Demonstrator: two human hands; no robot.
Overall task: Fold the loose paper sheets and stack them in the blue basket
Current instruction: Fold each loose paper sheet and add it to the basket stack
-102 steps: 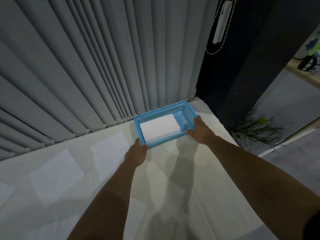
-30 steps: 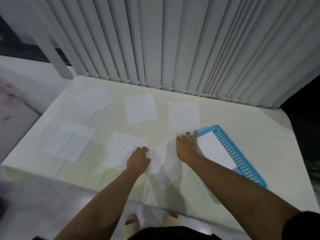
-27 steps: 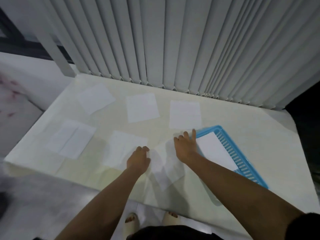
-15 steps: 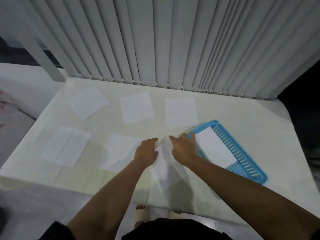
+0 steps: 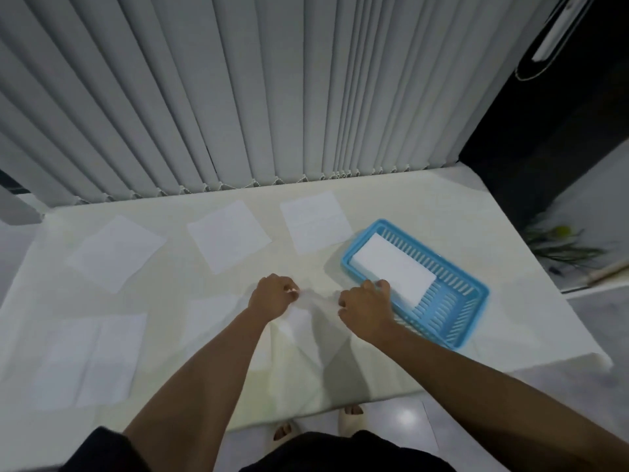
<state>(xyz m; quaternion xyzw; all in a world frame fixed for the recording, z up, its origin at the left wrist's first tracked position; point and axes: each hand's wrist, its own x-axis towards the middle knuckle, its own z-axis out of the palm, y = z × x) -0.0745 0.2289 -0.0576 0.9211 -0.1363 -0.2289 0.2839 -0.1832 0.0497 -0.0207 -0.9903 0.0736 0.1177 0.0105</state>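
Pinching the far edge of a loose sheet (image 5: 308, 318) on the bench (image 5: 425, 206), the left hand (image 5: 272, 296) and right hand (image 5: 364, 306) are gripping its two corners, with the blue basket (image 5: 474, 291) lying just right of the right hand.

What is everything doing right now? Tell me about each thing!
Blue basket: holds folded paper.
Folded paper: stacked flat inside.
Sheet in hands: lifted, being folded.
Left hand: pinching it.
Right hand: pinching it.
Loose sheets: flat, unfolded.
Blinds: closed.
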